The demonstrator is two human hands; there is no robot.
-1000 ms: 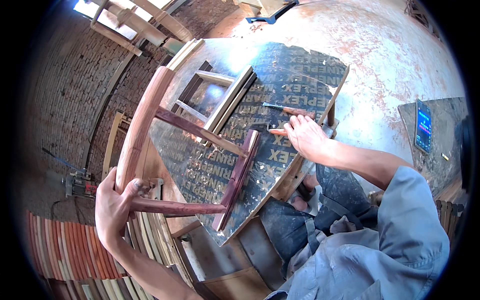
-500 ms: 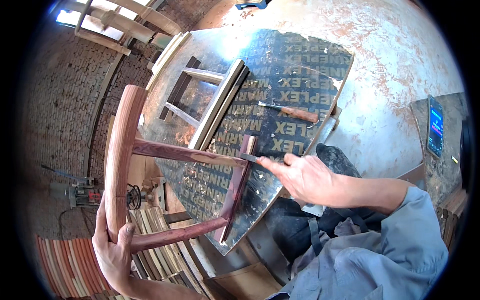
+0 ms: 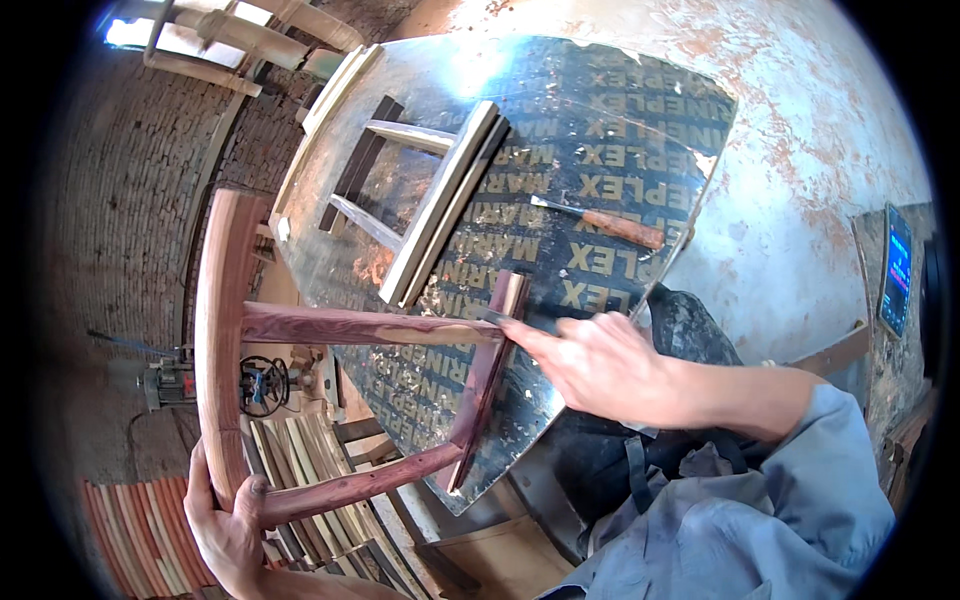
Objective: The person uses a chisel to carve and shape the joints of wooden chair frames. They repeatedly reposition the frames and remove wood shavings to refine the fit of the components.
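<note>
A reddish-brown wooden frame (image 3: 370,325) leans over the near left edge of the work table, made of a thick rounded post, two crosspieces and a thinner far rail. My left hand (image 3: 225,520) is wrapped round the lower end of the post, with the thumb on its inner side. My right hand (image 3: 610,370) is closed round a flat grey metal blade (image 3: 492,316), mostly hidden under the fingers. Its index finger stretches along the blade, which rests where the upper crosspiece meets the far rail. A chisel (image 3: 610,225) with a wooden handle lies beyond this hand.
On the dark printed table board (image 3: 580,145) lies another wooden frame (image 3: 440,215). Stacked wood strips (image 3: 150,530) stand at the lower left, below a machine with a handwheel (image 3: 265,385). A phone (image 3: 895,270) sits on a surface at the right.
My right hand has pushed the blade slightly left over the joint, covering more of it. The frame's post has tipped a little left and down. The view has shifted somewhat.
</note>
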